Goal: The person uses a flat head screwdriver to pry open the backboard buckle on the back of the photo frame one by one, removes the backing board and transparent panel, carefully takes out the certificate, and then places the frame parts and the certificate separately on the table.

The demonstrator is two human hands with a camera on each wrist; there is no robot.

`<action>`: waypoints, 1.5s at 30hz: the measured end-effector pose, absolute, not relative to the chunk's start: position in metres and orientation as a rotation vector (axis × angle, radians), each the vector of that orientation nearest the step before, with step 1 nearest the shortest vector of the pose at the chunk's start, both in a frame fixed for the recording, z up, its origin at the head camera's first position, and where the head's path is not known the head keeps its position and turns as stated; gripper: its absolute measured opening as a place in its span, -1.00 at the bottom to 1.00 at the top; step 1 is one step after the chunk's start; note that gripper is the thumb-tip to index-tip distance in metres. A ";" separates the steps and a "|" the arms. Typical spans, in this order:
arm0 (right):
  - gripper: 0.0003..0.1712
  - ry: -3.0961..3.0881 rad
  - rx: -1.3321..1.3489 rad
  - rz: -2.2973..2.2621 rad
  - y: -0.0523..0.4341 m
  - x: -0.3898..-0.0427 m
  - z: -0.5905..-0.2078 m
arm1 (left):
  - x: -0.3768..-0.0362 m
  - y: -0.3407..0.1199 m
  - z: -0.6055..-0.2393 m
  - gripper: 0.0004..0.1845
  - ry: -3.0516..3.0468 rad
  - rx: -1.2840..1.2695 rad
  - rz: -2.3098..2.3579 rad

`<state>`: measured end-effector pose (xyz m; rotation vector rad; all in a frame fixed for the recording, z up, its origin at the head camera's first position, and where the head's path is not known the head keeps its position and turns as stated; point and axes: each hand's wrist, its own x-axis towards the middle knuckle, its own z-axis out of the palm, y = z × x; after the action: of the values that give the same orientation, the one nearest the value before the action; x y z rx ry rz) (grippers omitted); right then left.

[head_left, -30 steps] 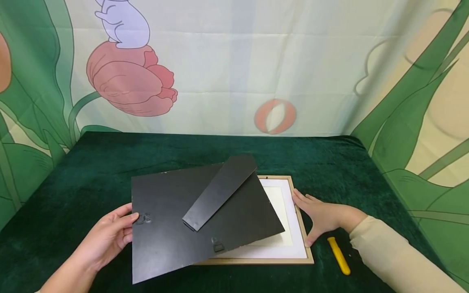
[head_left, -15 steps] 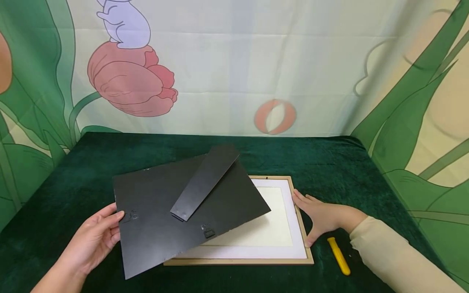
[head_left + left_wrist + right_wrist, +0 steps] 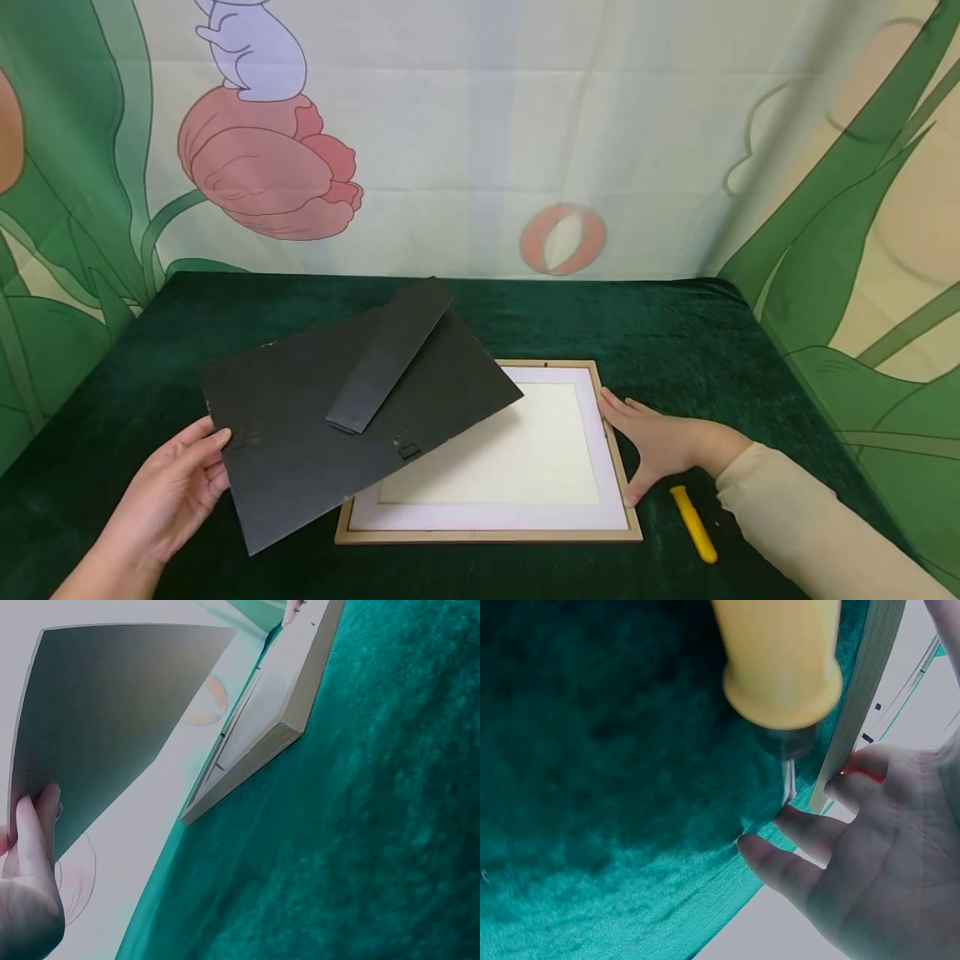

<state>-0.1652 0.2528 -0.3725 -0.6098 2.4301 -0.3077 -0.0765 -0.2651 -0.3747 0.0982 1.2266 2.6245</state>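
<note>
A black backing board (image 3: 315, 433) with a fold-out stand (image 3: 390, 358) hangs tilted above the left half of a wooden picture frame (image 3: 487, 534). My left hand (image 3: 197, 467) pinches the board's left edge, thumb on top; the left wrist view shows that hand (image 3: 30, 877) under the board (image 3: 112, 712) with the frame (image 3: 285, 720) beyond. The frame lies flat, its white mat (image 3: 596, 475) and cream sheet (image 3: 510, 458) uncovered. My right hand (image 3: 633, 437) rests with straight fingers against the frame's right edge. In the right wrist view its fingers (image 3: 802, 829) touch the wooden rim (image 3: 859, 712).
A yellow-handled tool (image 3: 693, 523) lies on the dark green velvet cloth (image 3: 675, 333) just right of the frame, beside my right wrist; its handle (image 3: 780, 660) fills the right wrist view. A painted flower backdrop (image 3: 480, 125) stands behind the table.
My left hand has carried the backing board leftward and away from the frame, uncovering more of the mat and cream sheet. The right hand and the frame have stayed put.
</note>
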 end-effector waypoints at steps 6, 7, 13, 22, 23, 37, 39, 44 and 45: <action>0.45 2.422 -0.608 -0.334 0.254 -0.166 -0.370 | -0.078 -0.273 -0.371 -0.67 1.179 0.094 2.680; 0.45 2.420 -0.607 -0.333 0.254 -0.166 -0.370 | -0.078 -0.274 -0.371 -0.67 1.168 0.084 2.691; 0.44 2.408 -0.605 -0.324 0.253 -0.167 -0.366 | -0.080 -0.280 -0.368 -0.66 1.079 0.017 2.758; 0.44 2.399 -0.588 -0.323 0.252 -0.166 -0.363 | -0.081 -0.291 -0.370 -0.66 0.991 -0.063 2.849; 0.44 2.399 -0.585 -0.324 0.252 -0.166 -0.363 | -0.081 -0.293 -0.371 -0.66 0.987 -0.073 2.854; 0.44 2.399 -0.576 -0.317 0.251 -0.166 -0.364 | -0.082 -0.306 -0.383 -0.72 0.934 -0.198 2.974; 0.44 2.400 -0.576 -0.318 0.251 -0.166 -0.364 | -0.082 -0.308 -0.384 -0.73 0.947 -0.240 2.984; 0.44 2.405 -0.585 -0.318 0.251 -0.165 -0.363 | -0.083 -0.313 -0.388 -0.75 0.961 -0.239 3.033; 0.43 2.405 -0.587 -0.318 0.250 -0.165 -0.363 | -0.083 -0.314 -0.389 -0.75 0.965 -0.231 3.046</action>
<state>-0.1652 0.2505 -0.3631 -0.5868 2.4053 -0.3178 -0.0827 -0.3136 -0.3890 -0.2305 0.9649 3.0455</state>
